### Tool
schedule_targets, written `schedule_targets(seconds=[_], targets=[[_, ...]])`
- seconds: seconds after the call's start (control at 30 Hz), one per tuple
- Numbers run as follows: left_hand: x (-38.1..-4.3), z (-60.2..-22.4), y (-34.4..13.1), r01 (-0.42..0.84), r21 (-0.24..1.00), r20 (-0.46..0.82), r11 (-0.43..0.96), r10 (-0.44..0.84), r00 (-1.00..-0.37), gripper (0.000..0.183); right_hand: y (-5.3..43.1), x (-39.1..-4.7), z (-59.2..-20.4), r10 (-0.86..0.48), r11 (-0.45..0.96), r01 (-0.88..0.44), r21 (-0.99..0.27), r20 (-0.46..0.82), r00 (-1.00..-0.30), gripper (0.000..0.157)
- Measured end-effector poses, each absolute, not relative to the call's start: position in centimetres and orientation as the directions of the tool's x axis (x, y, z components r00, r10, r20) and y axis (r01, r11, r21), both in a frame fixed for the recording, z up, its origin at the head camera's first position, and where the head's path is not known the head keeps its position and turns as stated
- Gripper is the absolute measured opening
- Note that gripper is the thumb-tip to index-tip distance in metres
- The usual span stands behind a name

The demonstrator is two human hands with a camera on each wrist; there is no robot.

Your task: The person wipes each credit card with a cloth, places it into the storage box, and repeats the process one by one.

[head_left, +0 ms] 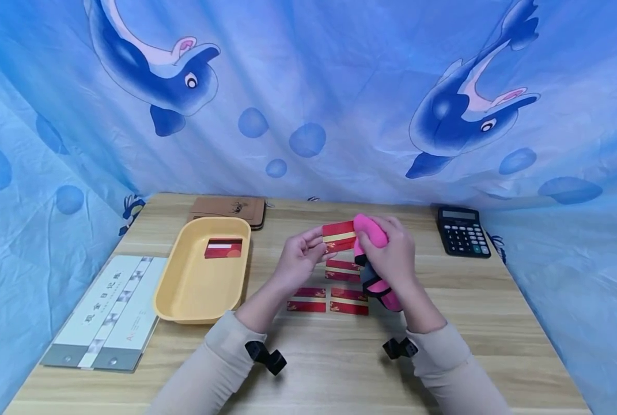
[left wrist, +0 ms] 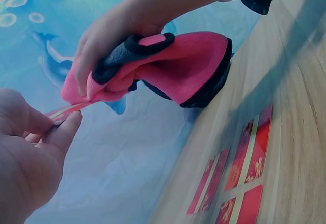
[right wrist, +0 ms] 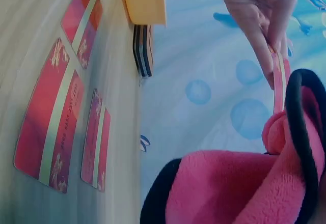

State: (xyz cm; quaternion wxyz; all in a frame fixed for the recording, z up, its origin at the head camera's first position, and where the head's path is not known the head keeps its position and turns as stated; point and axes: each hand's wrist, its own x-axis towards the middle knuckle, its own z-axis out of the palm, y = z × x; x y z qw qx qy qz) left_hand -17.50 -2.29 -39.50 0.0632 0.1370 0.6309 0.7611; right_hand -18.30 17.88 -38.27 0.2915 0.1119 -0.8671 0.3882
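My left hand pinches the left end of a red card with a pale gold stripe, held up above the table. A pink cloth with dark edging is bunched in my right hand, its upper fold pressed over the card's right end. The loose part of the cloth hangs below that hand. Under the hands lie three similar red cards: one card at lower left, another card beside it, and a third card behind, partly covered by the cloth in the head view.
Left of the hands stands a yellow tray with a red card inside. A brown wallet lies behind it, a grey-white ledger to its left. A black calculator sits at back right. Blue dolphin-print curtains surround the table.
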Motion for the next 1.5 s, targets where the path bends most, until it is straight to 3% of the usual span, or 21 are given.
schedule_targets(seconds=[0.17,0.4,0.73,0.93,1.13,1.37,1.5], targets=[[-17.5,-39.6,-2.1,0.101,0.977,0.153,-0.186,0.291,-0.944,0.044,16.6,-18.0,-38.3,0.026,0.683,-0.435,-0.587,0.614,-0.789,0.036],[-17.6,-39.6,-1.3,0.189,0.982,0.189,-0.027,0.287,-0.939,0.045,13.8,-17.0,-38.0,-0.081,0.66,-0.536,-0.527,0.659,-0.748,0.033],[-17.4,-39.2,-1.5,0.181,0.982,0.186,-0.044,0.263,-0.947,0.042,14.4,-16.9,-38.1,-0.062,0.695,-0.545,-0.469,0.715,-0.696,0.029],[-17.4,-39.2,-2.3,0.152,0.984,0.171,-0.091,0.269,-0.948,0.037,16.8,-17.6,-38.2,0.029,0.695,-0.451,-0.56,0.648,-0.761,0.031],[-17.7,-40.0,-3.4,0.101,0.992,0.116,-0.071,0.257,-0.959,0.046,19.4,-18.3,-39.2,0.06,0.69,-0.358,-0.629,0.543,-0.838,0.036],[-18.1,-40.1,-4.8,0.076,0.989,0.104,-0.123,0.232,-0.967,0.058,21.1,-17.8,-39.7,0.065,0.675,-0.357,-0.646,0.534,-0.843,0.036],[-18.4,-40.1,-5.2,0.086,0.986,0.121,-0.141,0.265,-0.957,0.05,21.5,-17.4,-39.5,0.064,0.653,-0.375,-0.658,0.541,-0.838,0.036]])
